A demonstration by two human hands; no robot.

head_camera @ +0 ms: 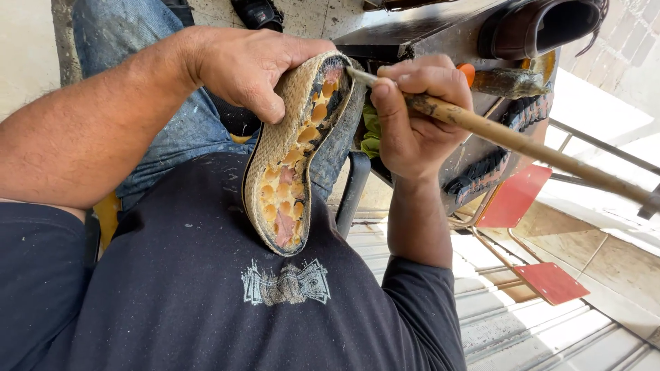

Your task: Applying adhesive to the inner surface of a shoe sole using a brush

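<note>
My left hand point(251, 69) grips a shoe sole point(292, 154) by its upper end, holding it upright against my dark shirt. The sole has a woven rope edge and an inner face of orange, glue-coated hollows. My right hand point(416, 113) is closed on a long wooden brush handle point(529, 144) that runs off to the right. The brush tip point(354, 73) touches the top of the sole's inner face. The bristles are mostly hidden by the sole's rim.
A dark work table point(419, 34) stands ahead with a brown leather shoe point(540, 27) on it. Black tread soles point(485, 172) hang along its side. Red flat pieces point(515, 196) lie on metal framing at right. My jeans-clad leg point(137, 41) is at upper left.
</note>
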